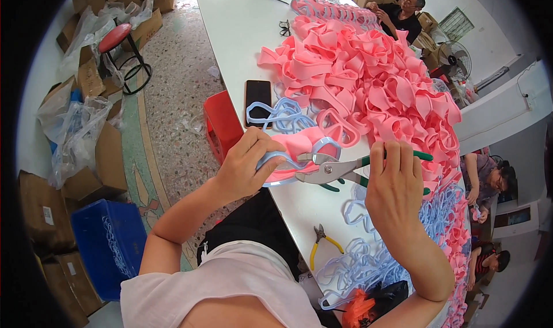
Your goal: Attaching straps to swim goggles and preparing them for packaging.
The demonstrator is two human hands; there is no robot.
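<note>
My left hand [246, 162] pinches a light blue curved plastic frame [282, 155] with a soft pink piece [298, 142] set against it. Wrapped around the green handles of a pair of pliers [329, 170] is my right hand [394, 184]. The metal jaws point left and lie over the frame's edge near my left fingers; whether they bite on it I cannot tell. Just beyond the held frame are more blue frames [288, 116] and a loose pink ring [340, 129]. Another green-handled tool [330, 187] shows partly beneath the pliers.
A big heap of pink pieces [368, 74] covers the white table [230, 22]. A phone [258, 90], yellow-handled cutters [324, 244] and tangled blue frames [368, 264] lie there too. A red plastic stool [222, 123] and blue bin [109, 241] stand left. Several people sit around the table.
</note>
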